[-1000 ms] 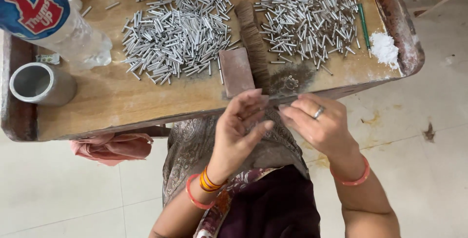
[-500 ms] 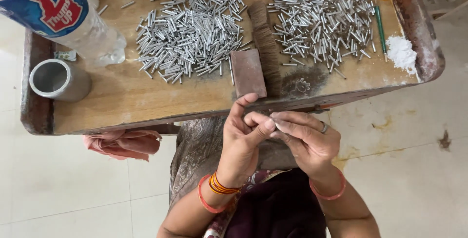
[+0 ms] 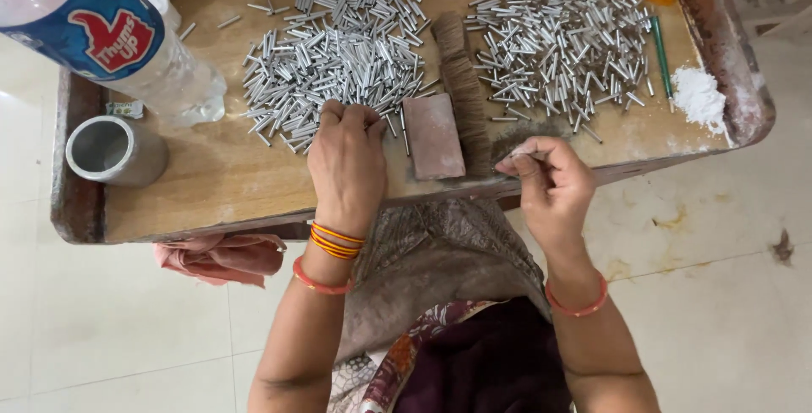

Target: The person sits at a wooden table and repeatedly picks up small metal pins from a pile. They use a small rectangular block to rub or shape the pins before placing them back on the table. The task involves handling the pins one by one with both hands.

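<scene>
1. I am reading the left hand (image 3: 347,159) first: it is lying palm down on the table (image 3: 194,185), fingers curled together, with the fingertips (image 3: 331,111) pressing into the near edge of the left pile of small metal tubes (image 3: 338,49). I cannot tell whether a tube is already pinched under them; the back of the hand is covering the grip.
2. I am reading the right hand (image 3: 554,189) next: it is hovering just over the table's near edge, thumb and forefinger (image 3: 518,162) closed on a thin, pale tube-like piece whose tip is poking out toward the left. The other fingers are folded in.
3. The relation that matters: the left pile is lying directly ahead of the left fingertips, toward the far edge, touching them. Its tubes are pointing every way, with no common long axis. The left hand is plainly the nearer one; the right hand is well apart from this pile.
4. Between the hands, a flat reddish block (image 3: 433,136) is resting near the near edge, and a brown brush (image 3: 463,83) is lying just beside it, running toward the far edge.
5. A second pile of tubes (image 3: 562,41) is lying beyond the right hand, toward the far right corner.
6. Further out: a white powder heap (image 3: 699,96) and a green stick (image 3: 661,49) at the right edge; a metal cup (image 3: 114,151) and a clear plastic bottle (image 3: 110,41) at the left edge.
</scene>
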